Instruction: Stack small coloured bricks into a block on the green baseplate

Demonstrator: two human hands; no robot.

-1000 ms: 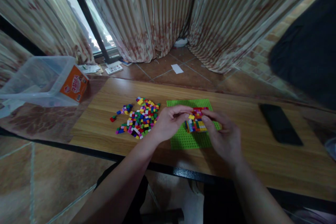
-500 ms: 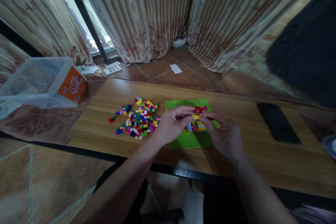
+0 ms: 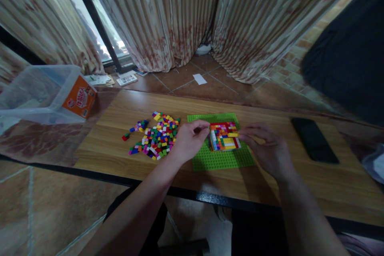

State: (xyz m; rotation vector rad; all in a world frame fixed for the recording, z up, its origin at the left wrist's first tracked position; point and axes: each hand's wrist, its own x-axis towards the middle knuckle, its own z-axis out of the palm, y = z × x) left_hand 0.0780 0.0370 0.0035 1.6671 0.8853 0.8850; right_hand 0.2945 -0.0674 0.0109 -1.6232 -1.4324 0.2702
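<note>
Green baseplate (image 3: 216, 163) laid on worktop (image 3: 111, 136); multicoloured brick block (image 3: 220, 141) set on its middle. Yellow brick (image 3: 232, 135) pinched by one end in right hand (image 3: 269, 145), over the baseplate's right part. Left hand (image 3: 189, 139) held at the baseplate's left part, thumb and forefinger nearly together; whether anything is gripped cannot be told. Loose bricks (image 3: 160, 138) spread left of baseplate, dark phone (image 3: 314, 140) well right.

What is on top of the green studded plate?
A block built from multicoloured bricks sits on the green studded plate. The right hand holds a yellow brick over it. The block covers the plate beneath; the left hand hides part of the plate's left edge.
</note>
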